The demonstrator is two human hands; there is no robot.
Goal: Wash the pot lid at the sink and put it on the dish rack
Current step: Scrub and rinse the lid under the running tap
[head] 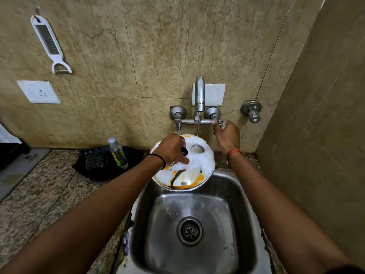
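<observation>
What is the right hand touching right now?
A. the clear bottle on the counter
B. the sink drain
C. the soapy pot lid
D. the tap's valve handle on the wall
D: the right hand reaches up to the tap's valve handle, while the left hand holds the pot lid.

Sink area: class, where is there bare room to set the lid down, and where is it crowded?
Free: the sink basin around the drain, and the counter in front of the black tray. Crowded: under the tap, where the left hand holds the soapy lid and the right hand reaches the valve.
</observation>
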